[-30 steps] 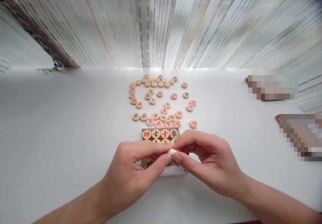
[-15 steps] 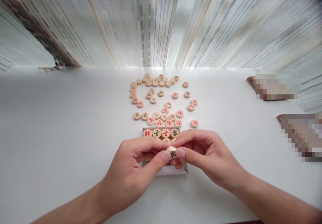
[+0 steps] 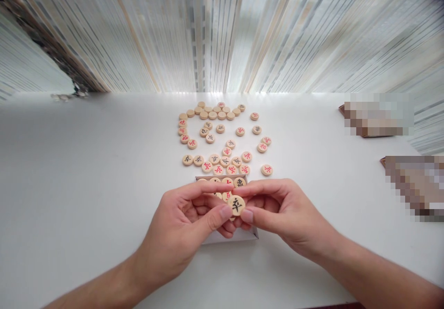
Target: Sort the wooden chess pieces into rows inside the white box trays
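Note:
Between the fingertips of my left hand (image 3: pixel 189 221) and my right hand (image 3: pixel 280 207) is a round wooden Chinese chess piece (image 3: pixel 236 205). Its face with a black character is turned up toward me. Both thumbs press on its near sides and the index fingers reach along its far edge. Under my hands lies an open white box (image 3: pixel 231 237) with chess pieces set in rows; one at its far right corner (image 3: pixel 239 182) bears a black character. My fingers hide much of the box's inside.
Beyond the box, loose chess pieces with red or black characters (image 3: pixel 218 169) are spread over the white table (image 3: pixel 104 170). Several blank-faced pieces (image 3: pixel 212 114) sit farther back. Two brown box-like things (image 3: pixel 373 131), partly blurred out, lie at the right. A striped curtain (image 3: pixel 222 31) hangs behind.
The chess piece has been turned in my fingers: its character side, tilted away and partly covered before, now faces me. Both hands stay over the box.

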Motion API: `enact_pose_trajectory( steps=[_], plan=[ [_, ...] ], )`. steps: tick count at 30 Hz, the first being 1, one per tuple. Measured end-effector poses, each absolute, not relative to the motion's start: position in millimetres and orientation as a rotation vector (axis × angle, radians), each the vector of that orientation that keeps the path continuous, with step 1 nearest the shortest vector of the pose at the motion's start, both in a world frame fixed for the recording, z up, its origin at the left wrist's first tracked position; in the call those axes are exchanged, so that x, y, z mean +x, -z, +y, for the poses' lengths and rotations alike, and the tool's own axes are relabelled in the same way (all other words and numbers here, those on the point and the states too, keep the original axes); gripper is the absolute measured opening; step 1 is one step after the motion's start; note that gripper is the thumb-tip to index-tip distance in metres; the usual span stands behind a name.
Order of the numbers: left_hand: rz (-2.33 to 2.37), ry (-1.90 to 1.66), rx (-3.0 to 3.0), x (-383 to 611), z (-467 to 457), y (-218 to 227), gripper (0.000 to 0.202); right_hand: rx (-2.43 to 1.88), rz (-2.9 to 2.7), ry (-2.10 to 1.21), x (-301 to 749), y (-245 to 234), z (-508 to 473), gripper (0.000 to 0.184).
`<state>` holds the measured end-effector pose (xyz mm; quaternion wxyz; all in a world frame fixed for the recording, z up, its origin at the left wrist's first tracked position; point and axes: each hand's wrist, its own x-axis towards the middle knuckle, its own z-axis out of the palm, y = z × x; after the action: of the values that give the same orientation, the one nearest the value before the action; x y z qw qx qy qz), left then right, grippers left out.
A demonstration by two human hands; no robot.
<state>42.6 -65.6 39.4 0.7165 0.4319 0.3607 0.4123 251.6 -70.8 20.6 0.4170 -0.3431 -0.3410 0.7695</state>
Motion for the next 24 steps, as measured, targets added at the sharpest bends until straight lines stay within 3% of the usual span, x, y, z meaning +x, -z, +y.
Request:
enact_pose_trajectory(
  steps=[4, 13, 24],
  plan=[
    [0.834, -0.948, 1.007, 43.0, -67.4, -38.3, 0.020, -0.852, -0.875, -1.939, 251.2, -21.8, -70.5, 0.026],
    [0.864, -1.014, 1.220, 42.3, -68.7, -36.7, 0.044, -0.902, -0.827, -1.960, 248.7, -24.8, -69.7, 0.035],
    [0.845, -1.106, 1.727, 43.8, -70.8, -31.3, 0.038, -1.035, -0.780, -1.949, 244.8, -25.0, -71.2, 0.037]
  ],
)
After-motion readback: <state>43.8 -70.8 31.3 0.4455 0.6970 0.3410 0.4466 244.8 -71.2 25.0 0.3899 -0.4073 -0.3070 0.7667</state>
